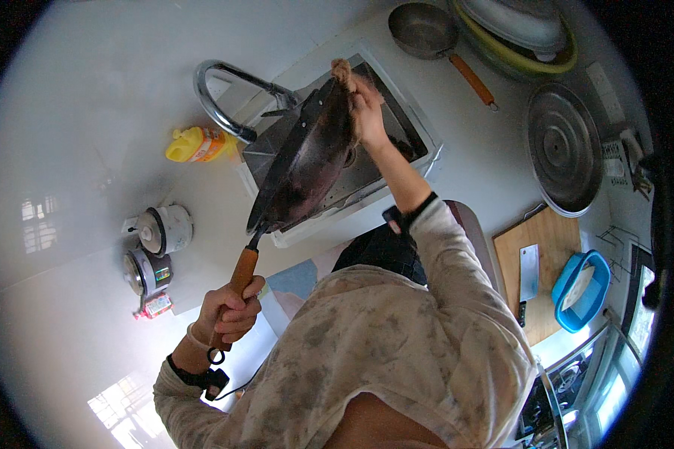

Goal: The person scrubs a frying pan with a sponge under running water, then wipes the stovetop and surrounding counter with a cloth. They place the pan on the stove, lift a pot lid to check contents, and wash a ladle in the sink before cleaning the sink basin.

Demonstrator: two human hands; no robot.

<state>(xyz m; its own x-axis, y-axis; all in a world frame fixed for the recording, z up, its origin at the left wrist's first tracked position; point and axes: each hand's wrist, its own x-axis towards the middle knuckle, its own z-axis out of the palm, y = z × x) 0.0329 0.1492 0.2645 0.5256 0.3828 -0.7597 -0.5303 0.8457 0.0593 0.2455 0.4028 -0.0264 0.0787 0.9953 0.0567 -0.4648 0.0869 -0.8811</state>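
My left hand (230, 311) grips the wooden handle (244, 270) of a dark wok (309, 168), which is tilted on its side above the sink (421, 120). The wok's dark, stained outer side faces right, towards my right hand (368, 112). That hand is closed around a brown scrubbing cloth or pad (342, 72), pressed at the wok's far edge, and looks slightly blurred. The wok hides part of the basin. The curved chrome faucet (208, 101) arches just left of the wok.
A yellow detergent bottle (199, 145) stands left of the faucet, near two small cookers (174, 227). To the right are a frying pan (424, 31), a large round metal lid (564, 149), and a cutting board (505, 247) with a cleaver (529, 272) and a blue basin (595, 303).
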